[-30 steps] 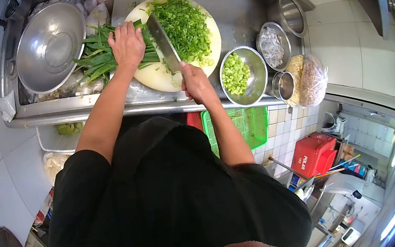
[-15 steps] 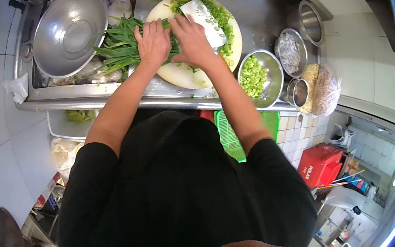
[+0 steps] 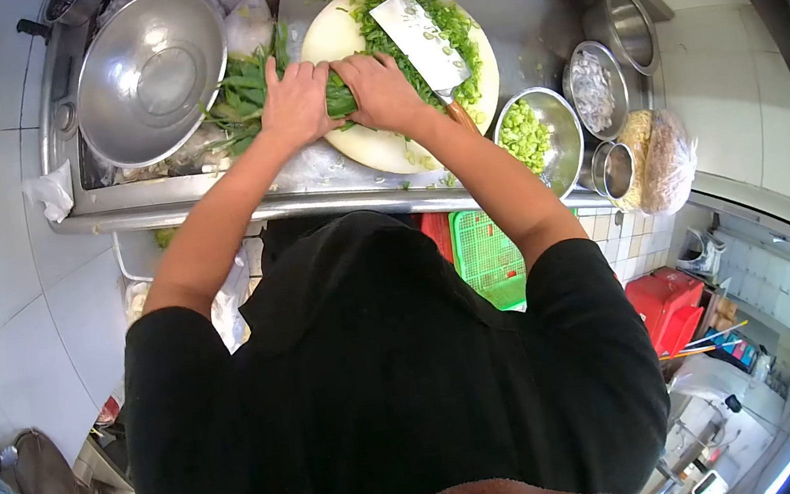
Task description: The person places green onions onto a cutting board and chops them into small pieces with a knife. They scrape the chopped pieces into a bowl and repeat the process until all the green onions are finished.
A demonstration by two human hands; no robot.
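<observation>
My left hand (image 3: pixel 297 105) and my right hand (image 3: pixel 378 95) are side by side, fingers closed round a bunch of long green leaves (image 3: pixel 244 91) at the left edge of the round cutting board (image 3: pixel 329 26). The leaves stick out to the left of my left hand. A cleaver (image 3: pixel 421 39) with a wooden handle lies on the board beyond my right hand, bits of green stuck to its blade. Chopped greens (image 3: pixel 458 28) are spread under and around the blade.
A large steel bowl (image 3: pixel 108 110) stands at the left. On the right are a bowl of chopped pale green pieces (image 3: pixel 560 163), a bowl of whitish pieces (image 3: pixel 593 93), small steel cups (image 3: pixel 617 170) and plastic bags (image 3: pixel 668 163). A green basket (image 3: pixel 489 256) is below the counter edge.
My hands have drawn closer together and closed round the leaves, which are gathered more tightly. My right hand has come away from beside the cleaver, whose handle now shows.
</observation>
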